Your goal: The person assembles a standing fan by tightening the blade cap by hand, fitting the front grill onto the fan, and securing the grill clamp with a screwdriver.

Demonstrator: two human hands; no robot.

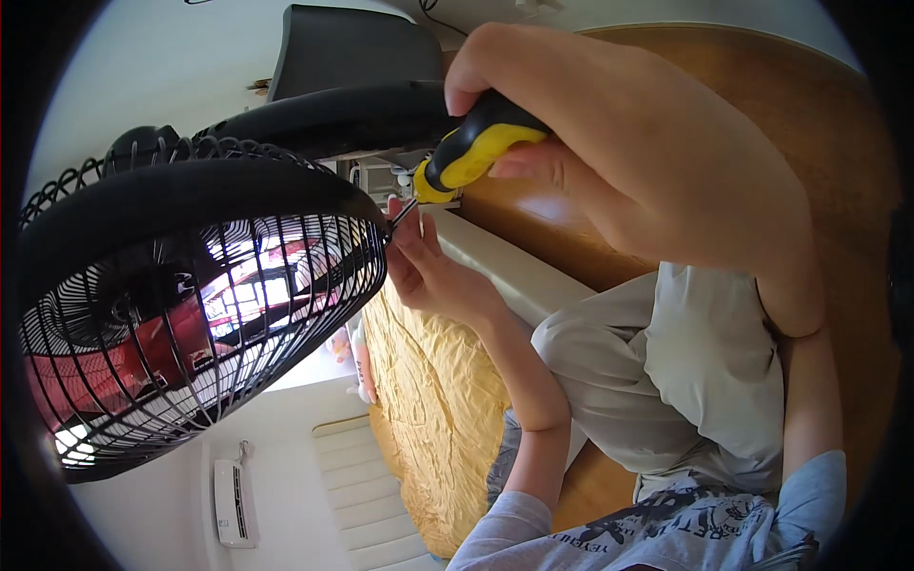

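Note:
My right hand (609, 143) is wrapped round a yellow-and-black screwdriver (481, 152). Its metal shaft slants down to the rim of a black electric fan (200, 195), where the tip meets a small fastening point at the edge. Just there, the fingers of my left hand (433, 271) are bent against the rim, close beside the shaft. What lies right under these fingertips is partly hidden. The fan's wire guard (314, 295) fills the left side, with dark reddish blades (157, 343) showing through the bars.
Behind the fan stands a dark grey panel-like object (357, 52). A bed with a wrinkled yellow cover (428, 409) lies beyond my left forearm. A white air conditioner (233, 504) hangs on the wall. Brown wooden flooring (809, 133) stretches to the right, past my light trousers (709, 362).

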